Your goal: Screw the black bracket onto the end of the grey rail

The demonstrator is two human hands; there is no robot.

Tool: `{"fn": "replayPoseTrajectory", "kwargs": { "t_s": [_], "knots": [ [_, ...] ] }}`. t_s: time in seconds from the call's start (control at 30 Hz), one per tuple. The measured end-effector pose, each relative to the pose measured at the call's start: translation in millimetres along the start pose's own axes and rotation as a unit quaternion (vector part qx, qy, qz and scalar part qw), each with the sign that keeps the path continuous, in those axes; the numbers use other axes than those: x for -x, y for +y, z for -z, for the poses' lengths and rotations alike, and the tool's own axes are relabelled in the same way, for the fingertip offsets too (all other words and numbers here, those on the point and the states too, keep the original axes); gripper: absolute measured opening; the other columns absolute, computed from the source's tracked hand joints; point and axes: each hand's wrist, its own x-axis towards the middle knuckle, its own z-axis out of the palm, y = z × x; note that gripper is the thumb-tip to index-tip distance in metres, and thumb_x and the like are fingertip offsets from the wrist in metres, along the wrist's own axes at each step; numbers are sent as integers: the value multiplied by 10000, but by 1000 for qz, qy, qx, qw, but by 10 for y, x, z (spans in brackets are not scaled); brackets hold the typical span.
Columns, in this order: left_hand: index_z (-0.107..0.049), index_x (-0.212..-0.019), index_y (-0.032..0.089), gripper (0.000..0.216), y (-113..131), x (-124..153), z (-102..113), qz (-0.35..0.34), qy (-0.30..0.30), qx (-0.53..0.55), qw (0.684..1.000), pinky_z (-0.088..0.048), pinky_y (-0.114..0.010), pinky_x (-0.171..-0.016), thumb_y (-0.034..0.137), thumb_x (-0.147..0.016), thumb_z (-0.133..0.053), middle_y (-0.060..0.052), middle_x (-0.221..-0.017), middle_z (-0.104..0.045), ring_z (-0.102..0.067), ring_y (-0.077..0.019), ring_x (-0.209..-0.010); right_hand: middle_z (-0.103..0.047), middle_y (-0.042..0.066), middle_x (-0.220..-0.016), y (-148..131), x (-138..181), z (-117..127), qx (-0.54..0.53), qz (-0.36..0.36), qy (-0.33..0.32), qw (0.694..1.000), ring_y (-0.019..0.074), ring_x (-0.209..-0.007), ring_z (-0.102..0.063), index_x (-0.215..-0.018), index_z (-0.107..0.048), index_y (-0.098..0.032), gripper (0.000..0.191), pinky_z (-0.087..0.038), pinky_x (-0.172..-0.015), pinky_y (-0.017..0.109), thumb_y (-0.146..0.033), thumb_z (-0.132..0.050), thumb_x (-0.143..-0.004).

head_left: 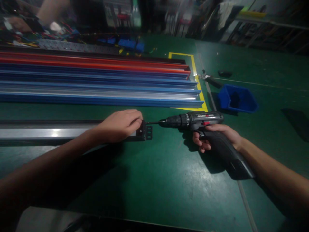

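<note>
My right hand [217,135] grips a black cordless drill [205,120], laid sideways with its chuck facing left. A long thin bit [152,122] runs from the chuck to the end of a metal profile [58,132]. That profile is long and silver with dark edges, and it carries a black end cap [141,131] with a small slotted bracket [149,132]. Over the profile's right end lies my left hand [123,125], its fingers curled around the end beside the cap. Whether the bit's tip sits in a screw is too small to tell.
Blue profiles [101,93] and a red profile [96,62] lie beyond, ending near yellow tape [200,87] on the green table [154,180]. A blue bin [238,98] stands to the right, near a dark-handled tool [213,81]. Another person's arm [51,13] shows at the upper left.
</note>
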Motion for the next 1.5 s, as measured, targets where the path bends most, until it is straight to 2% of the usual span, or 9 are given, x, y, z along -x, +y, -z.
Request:
{"fn": "replayPoseTrajectory", "kwargs": {
  "t_s": [0.4,0.63,0.9,1.03,1.23,1.5],
  "knots": [
    [-644,-993,210,376,-11,-9,-10,7,3,5,1000,-403,-354,-771,445,-1020,-352,-56,-1002,-668,-611,-236,-899,-708,168,-1029,-19,0,-2,-11,-9,8,1000,196,-839,-729,-1155,-620,-15,369,-589,-916,372,-344,-564,-998],
    [-655,-1001,206,411,5,-6,7,14,1,-12,1000,-417,-348,-801,455,-1005,-327,-58,-1011,-676,-626,-243,-932,-710,161,-1092,-25,-8,73,-39,-29,-36,998,195,-905,-742,-1199,-626,-29,414,-574,-979,367,-388,-555,-1007],
    [-649,-970,219,403,38,-20,17,29,-7,-12,999,-410,-340,-769,460,-997,-327,-49,-993,-677,-631,-242,-912,-702,175,-1098,-36,-12,53,-28,-18,-42,999,209,-927,-744,-1209,-597,-8,425,-577,-978,377,-381,-495,-1033],
    [-649,-969,220,403,26,-23,3,27,-5,-10,1000,-409,-342,-768,459,-1000,-327,-45,-990,-671,-627,-241,-910,-704,163,-1068,-41,-9,55,-21,-24,-28,999,194,-885,-737,-1184,-593,-29,428,-583,-961,365,-416,-527,-1014],
    [-641,-968,208,417,0,-11,3,9,1,-5,1000,-410,-355,-773,464,-1004,-314,-53,-978,-662,-622,-242,-894,-703,114,-1003,-52,-6,25,13,-35,33,999,174,-783,-694,-1121,-609,-99,388,-595,-889,367,-453,-581,-965],
    [-643,-955,203,426,23,-18,16,5,1,-4,1000,-424,-355,-774,461,-995,-306,-61,-964,-662,-624,-246,-895,-698,117,-987,-58,-14,28,7,-42,40,998,173,-759,-686,-1115,-616,-81,417,-596,-875,369,-462,-587,-948]
  ]
}}
